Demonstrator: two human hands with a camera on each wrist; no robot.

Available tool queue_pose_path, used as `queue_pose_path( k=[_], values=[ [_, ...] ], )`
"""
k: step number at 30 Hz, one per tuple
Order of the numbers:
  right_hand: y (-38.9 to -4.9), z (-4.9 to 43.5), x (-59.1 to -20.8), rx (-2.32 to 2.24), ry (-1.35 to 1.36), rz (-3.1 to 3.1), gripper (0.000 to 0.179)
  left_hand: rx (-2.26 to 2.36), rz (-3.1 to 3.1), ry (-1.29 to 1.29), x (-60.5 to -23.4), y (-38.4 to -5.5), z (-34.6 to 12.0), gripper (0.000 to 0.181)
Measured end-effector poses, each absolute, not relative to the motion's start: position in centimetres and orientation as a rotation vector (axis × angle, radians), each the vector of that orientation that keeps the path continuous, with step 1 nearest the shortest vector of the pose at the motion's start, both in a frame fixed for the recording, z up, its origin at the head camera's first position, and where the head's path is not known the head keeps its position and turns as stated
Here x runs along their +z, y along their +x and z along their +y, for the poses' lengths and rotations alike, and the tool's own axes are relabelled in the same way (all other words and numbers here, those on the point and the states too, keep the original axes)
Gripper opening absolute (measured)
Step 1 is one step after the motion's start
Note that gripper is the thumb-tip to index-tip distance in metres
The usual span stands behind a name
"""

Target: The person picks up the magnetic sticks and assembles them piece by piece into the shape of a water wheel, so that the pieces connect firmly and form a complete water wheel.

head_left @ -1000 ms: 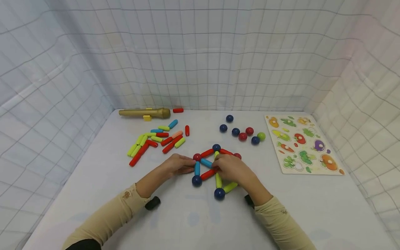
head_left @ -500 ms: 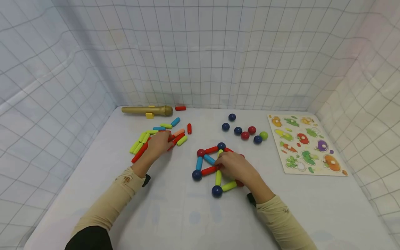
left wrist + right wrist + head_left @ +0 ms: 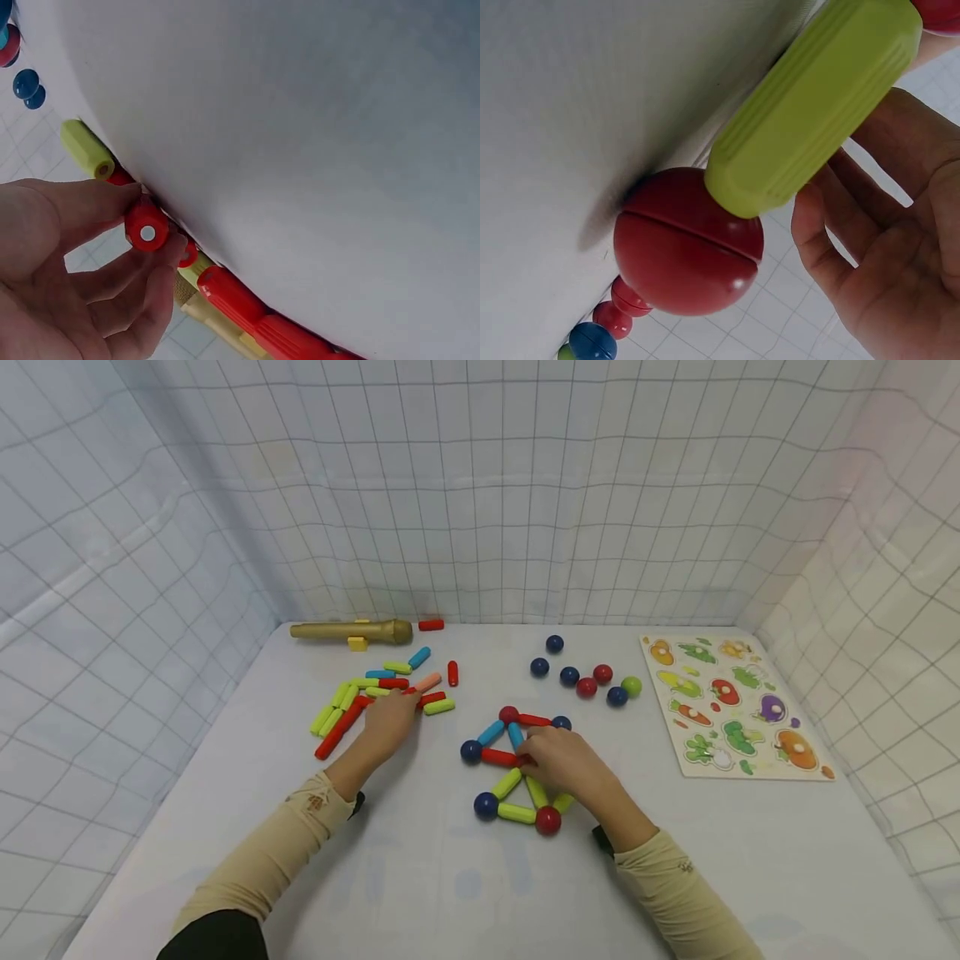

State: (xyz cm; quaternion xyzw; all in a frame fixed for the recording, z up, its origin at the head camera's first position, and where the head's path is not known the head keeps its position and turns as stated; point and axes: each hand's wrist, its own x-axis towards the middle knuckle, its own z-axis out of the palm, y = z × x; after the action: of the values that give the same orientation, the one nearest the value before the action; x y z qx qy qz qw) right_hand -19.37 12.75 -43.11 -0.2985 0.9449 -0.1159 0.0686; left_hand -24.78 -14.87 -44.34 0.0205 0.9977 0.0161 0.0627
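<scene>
My left hand (image 3: 392, 720) pinches a red magnetic rod (image 3: 147, 228) between thumb and fingers, over the pile of loose rods at the left. Mid-table lies a flat figure of rods and balls, with a navy ball (image 3: 471, 752), a larger red ball (image 3: 548, 820) and a lime rod (image 3: 517, 813) among its parts. Above its centre, my right hand (image 3: 566, 764) holds the hub, a red ball (image 3: 939, 13) mostly hidden by the fingers. In the right wrist view, a lime rod (image 3: 817, 105) runs from that hub to another red ball (image 3: 686, 240).
Behind the figure lie loose balls, among them a green ball (image 3: 632, 686). A vegetable puzzle board (image 3: 738, 710) occupies the right side. At the back left is a gold toy microphone (image 3: 348, 631). Grid-patterned cloth walls (image 3: 480, 510) enclose the white table (image 3: 420, 893).
My left hand left the figure for the rod pile and now pinches a red rod there. The figure has turned clockwise under my right hand, which stayed at its centre.
</scene>
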Motion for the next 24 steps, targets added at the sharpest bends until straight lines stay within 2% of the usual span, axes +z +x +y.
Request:
queue_pose_path(
  k=[4,6,9,11,13,16,24],
  values=[
    [-19.3,12.7,-43.2,-0.368,-0.919,2.846,0.015,0.016,3.044,0.059,-43.9,-24.3,-15.0,0.049],
    [-19.3,12.7,-43.2,-0.381,-0.930,2.843,0.015,0.085,3.083,0.064,-43.6,-23.9,-15.1,0.044],
    [-19.4,12.6,-43.2,-0.394,-0.928,2.842,0.014,0.476,3.017,0.053,-43.3,-22.9,-15.0,0.041],
    [-19.4,12.6,-43.1,-0.396,-0.921,2.842,0.014,0.900,2.804,0.007,-43.4,-22.2,-14.6,0.041],
    [-19.5,12.6,-43.0,-0.396,-0.905,2.842,0.015,1.257,2.489,-0.106,-43.5,-21.4,-14.1,0.043],
    [-19.5,12.6,-42.8,-0.399,-0.881,2.835,0.015,1.542,2.084,-0.295,-44.1,-20.4,-13.3,0.042],
    [-19.4,12.5,-42.9,-0.420,-0.849,2.808,0.016,1.614,1.800,-0.455,-45.4,-19.0,-11.6,0.036]
  ],
)
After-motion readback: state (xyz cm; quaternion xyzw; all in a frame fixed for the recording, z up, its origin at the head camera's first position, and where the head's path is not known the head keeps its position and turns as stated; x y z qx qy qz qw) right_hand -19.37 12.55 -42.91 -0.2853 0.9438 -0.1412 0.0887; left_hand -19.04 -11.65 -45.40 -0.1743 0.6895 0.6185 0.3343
